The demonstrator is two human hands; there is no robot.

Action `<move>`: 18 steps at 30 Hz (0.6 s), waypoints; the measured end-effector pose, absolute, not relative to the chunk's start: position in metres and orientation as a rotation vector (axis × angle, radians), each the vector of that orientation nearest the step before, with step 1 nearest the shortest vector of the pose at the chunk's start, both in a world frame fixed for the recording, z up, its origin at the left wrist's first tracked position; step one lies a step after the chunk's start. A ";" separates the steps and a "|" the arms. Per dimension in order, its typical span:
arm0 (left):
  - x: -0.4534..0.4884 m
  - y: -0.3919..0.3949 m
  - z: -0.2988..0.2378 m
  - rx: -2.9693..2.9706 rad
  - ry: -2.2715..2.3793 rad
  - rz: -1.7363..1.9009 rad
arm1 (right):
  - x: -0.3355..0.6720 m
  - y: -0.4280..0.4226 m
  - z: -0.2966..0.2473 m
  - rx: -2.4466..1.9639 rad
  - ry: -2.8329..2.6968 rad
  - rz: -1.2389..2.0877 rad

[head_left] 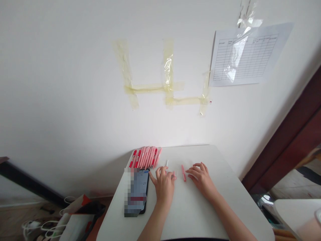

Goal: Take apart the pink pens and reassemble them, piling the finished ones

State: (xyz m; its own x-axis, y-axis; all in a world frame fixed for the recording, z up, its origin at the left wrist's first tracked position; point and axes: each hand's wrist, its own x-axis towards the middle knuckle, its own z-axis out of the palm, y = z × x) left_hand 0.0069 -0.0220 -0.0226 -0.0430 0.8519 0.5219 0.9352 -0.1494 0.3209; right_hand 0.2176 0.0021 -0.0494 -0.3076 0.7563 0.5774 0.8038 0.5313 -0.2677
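Observation:
My left hand (164, 184) is palm down over the middle of the white table (190, 214). Its thumb and forefinger close around a small pink pen part (174, 174), mostly hidden by the fingers; the little finger sticks out towards the phone. A thin white stick-like piece (167, 163) lies just beyond the fingertips. Between my hands rests a pink pen barrel (184, 173), pointing away from me. My right hand (202, 179) is beside it, fingers apart and slightly bent, with nothing visible in them. Its fingertips are close to the barrel; contact is unclear.
A row of pink and red pens (146, 157) lies at the table's far left corner. Nearer is a phone (142, 187), partly blurred. The white wall (87, 100) rises behind, with tape strips and a printed sheet (245, 60). Cables (50, 227) are on the floor, left.

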 end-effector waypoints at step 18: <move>0.018 -0.013 -0.021 -2.180 -1.840 -0.999 | 0.217 0.000 -0.043 -1.262 -2.089 -0.079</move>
State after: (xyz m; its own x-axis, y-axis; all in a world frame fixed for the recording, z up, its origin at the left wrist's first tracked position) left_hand 0.0178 -0.0133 -0.0208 0.0438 0.8358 0.5473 0.9143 -0.2543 0.3153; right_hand 0.2166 0.0001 -0.0433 -0.2940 0.7596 0.5802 0.8010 0.5270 -0.2841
